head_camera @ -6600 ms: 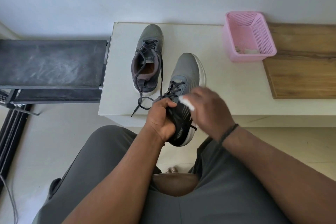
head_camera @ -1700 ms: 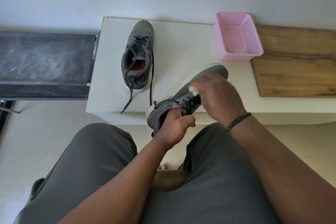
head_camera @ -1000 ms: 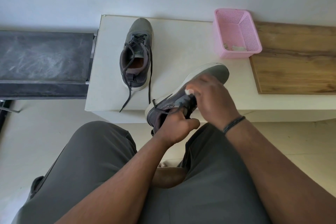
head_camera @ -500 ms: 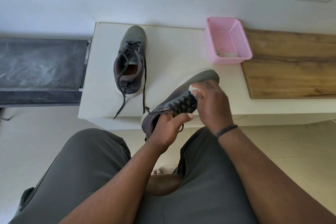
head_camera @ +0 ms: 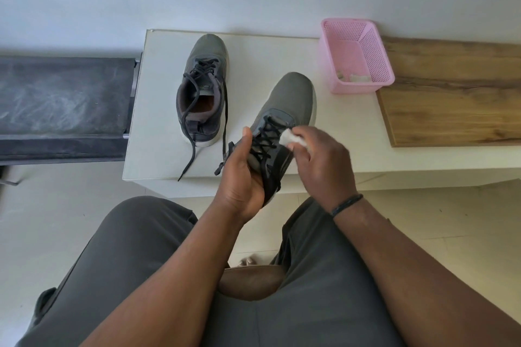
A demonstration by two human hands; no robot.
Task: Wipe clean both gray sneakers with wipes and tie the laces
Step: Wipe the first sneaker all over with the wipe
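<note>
the white table [head_camera: 158, 110] stands ahead of the seated person, its near edge just past the knees. two gray sneakers are on or over it. the far shoe [head_camera: 204, 87] rests flat on the left part of the table, toe pointing away, laces loose and trailing toward the near edge; neither hand touches it. the held shoe [head_camera: 290, 101] lies to its right, long axis running from the near edge out toward the far right, toe far, heel near. the left hand [head_camera: 239, 177] cups its heel from the left, thumb up along the collar. the right hand [head_camera: 321, 166] pinches a white wipe [head_camera: 289, 138] against the right side of the lacing, so it is the nearer hand to the surface being cleaned. a pink basket [head_camera: 327, 65] sits far right, holding scraps. judging by this, wiping goes on along the shoe's length, and both sets of laces are untied.
</note>
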